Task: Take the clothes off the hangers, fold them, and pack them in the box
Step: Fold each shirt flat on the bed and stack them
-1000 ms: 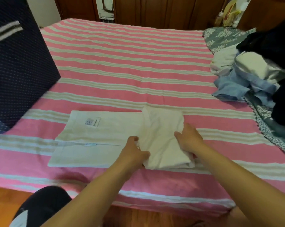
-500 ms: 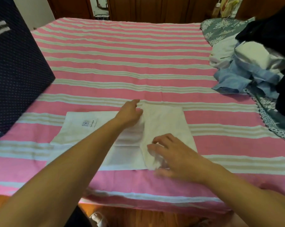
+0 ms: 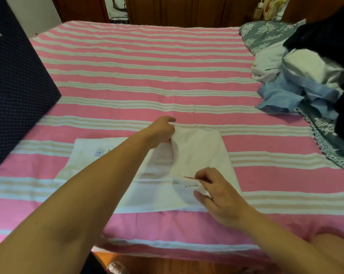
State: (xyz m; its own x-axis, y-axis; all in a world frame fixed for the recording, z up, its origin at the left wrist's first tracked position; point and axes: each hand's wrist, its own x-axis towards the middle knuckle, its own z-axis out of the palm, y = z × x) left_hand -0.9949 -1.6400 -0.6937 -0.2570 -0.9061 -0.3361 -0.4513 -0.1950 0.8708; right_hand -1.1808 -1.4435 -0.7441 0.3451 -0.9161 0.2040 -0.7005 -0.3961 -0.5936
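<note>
A white garment (image 3: 200, 153) lies partly folded near the front edge of the pink striped bed (image 3: 147, 76), its right end doubled over. My left hand (image 3: 161, 131) pinches the far corner of that folded flap. My right hand (image 3: 212, 186) pinches the flap's near corner, and the edge between them is lifted a little off the layer below. A small label (image 3: 99, 152) shows on the flat left part. The dark blue dotted box (image 3: 15, 86) stands on the bed at the left.
A heap of clothes (image 3: 305, 80), white, light blue and black, lies at the right on a grey floral cover (image 3: 266, 34). Dark wooden furniture (image 3: 187, 8) runs behind the bed. Wood floor shows below the bed's front edge.
My left hand went from the flap's near edge up to its far corner. My right hand came from the right side to the near corner. Both now pinch the flap and lift its edge.
</note>
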